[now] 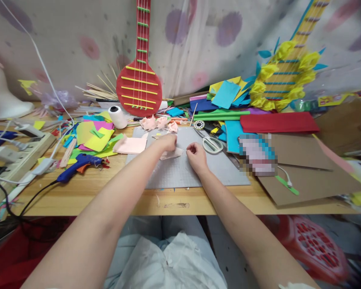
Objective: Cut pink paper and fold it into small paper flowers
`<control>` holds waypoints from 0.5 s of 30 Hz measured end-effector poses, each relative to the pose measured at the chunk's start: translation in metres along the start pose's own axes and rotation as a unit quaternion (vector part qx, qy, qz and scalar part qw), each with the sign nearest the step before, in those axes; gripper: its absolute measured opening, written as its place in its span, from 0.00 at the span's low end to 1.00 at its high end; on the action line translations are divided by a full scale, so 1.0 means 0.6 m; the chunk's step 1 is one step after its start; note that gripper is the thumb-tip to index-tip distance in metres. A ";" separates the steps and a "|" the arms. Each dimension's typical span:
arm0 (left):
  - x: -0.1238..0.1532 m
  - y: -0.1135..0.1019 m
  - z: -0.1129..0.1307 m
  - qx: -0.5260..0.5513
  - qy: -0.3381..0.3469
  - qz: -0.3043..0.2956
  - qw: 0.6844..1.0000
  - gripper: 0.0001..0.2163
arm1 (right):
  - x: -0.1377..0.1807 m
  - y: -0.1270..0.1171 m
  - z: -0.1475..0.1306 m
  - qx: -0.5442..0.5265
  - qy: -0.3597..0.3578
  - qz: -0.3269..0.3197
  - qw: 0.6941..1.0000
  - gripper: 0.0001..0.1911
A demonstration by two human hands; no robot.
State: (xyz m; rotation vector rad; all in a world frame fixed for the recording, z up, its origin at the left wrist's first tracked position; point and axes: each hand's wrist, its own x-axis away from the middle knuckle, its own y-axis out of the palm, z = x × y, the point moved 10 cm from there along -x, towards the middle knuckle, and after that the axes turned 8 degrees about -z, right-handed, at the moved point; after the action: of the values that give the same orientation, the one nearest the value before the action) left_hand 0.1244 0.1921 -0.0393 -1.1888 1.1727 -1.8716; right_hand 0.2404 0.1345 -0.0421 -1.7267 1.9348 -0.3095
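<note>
My left hand (168,143) is closed over a small piece of pale pink crepe paper (172,154) on the grey cutting mat (156,176). Its fingertips are mostly hidden behind the hand. My right hand (196,157) rests just to the right of the paper, fingers curled into a pinch; what they hold, if anything, is too small to make out. Behind my hands lie several crumpled pale pink paper flowers (149,123). A stack of pale pink paper sheets (131,145) lies left of my left hand, and scissors (212,143) lie right of my right hand.
A blue glue gun (82,165) and a power strip (27,160) with cables lie left. A red paper lute (139,88) and a yellow flower-trimmed one (284,76) stand behind. Brown cardboard (307,180) overhangs the table edge at right. A white thread spool (117,117) stands near the lute.
</note>
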 end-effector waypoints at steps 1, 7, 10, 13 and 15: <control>0.001 0.001 -0.002 0.000 0.000 -0.006 1.000 0.18 | 0.000 -0.001 0.000 -0.005 -0.003 0.002 1.000 0.06; 0.017 0.003 -0.013 0.059 0.053 -0.010 0.997 0.18 | -0.001 -0.002 0.004 -0.029 -0.007 0.011 0.999 0.05; 0.032 -0.001 -0.040 0.154 0.048 0.031 0.986 0.15 | -0.001 0.000 0.005 -0.034 -0.011 0.012 0.999 0.05; 0.058 -0.007 -0.083 0.274 -0.011 0.138 0.952 0.08 | -0.001 0.001 0.002 -0.028 -0.017 0.015 0.999 0.05; 0.081 0.005 -0.112 0.399 -0.063 0.199 0.893 0.04 | 0.001 -0.001 -0.007 -0.014 -0.029 0.016 0.999 0.05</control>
State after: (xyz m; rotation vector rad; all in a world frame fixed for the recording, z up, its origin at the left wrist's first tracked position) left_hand 0.0437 0.1736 -0.0381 -0.5368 0.4205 -1.6521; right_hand 0.2383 0.1331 -0.0383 -1.7006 1.9321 -0.2189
